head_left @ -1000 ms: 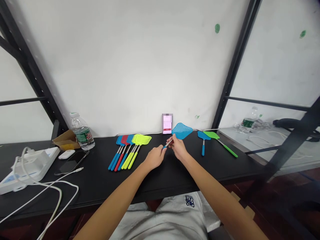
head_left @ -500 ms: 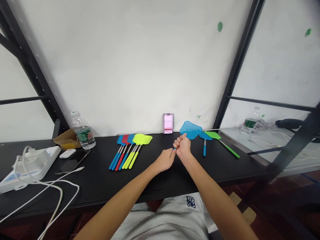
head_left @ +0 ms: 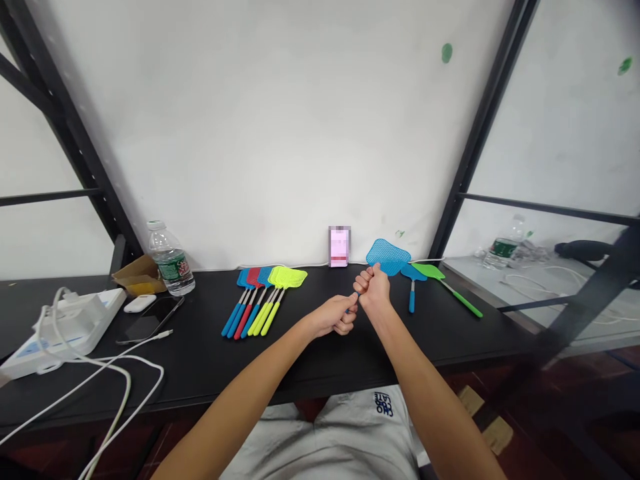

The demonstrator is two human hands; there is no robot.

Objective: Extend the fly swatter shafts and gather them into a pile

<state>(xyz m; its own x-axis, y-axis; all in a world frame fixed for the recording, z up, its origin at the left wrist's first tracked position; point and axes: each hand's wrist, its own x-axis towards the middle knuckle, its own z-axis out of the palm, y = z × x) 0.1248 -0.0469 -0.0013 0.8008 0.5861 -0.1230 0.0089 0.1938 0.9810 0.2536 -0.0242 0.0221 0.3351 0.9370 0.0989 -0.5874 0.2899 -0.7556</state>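
Note:
My right hand (head_left: 374,291) is closed around the shaft of a blue fly swatter, just below its mesh head (head_left: 388,257). My left hand (head_left: 333,317) is shut on the swatter's blue handle (head_left: 353,305), and only its tip shows. The two hands nearly touch, hiding most of the shaft. To the left lies a tight row of several fly swatters (head_left: 265,300) in blue, red and neon yellow. To the right lie a smaller blue swatter (head_left: 413,287) and a green swatter (head_left: 457,297).
All of this lies on a black table (head_left: 200,360) against a white wall. A phone (head_left: 339,247) leans upright at the wall. At left are a water bottle (head_left: 170,261), a cardboard piece (head_left: 139,277), a second phone (head_left: 147,320), a white device (head_left: 75,327) and white cables (head_left: 120,380).
The blue swatter's head has shifted right and my hands have moved right and closer together. The metal shaft visible between them a second ago is now hidden.

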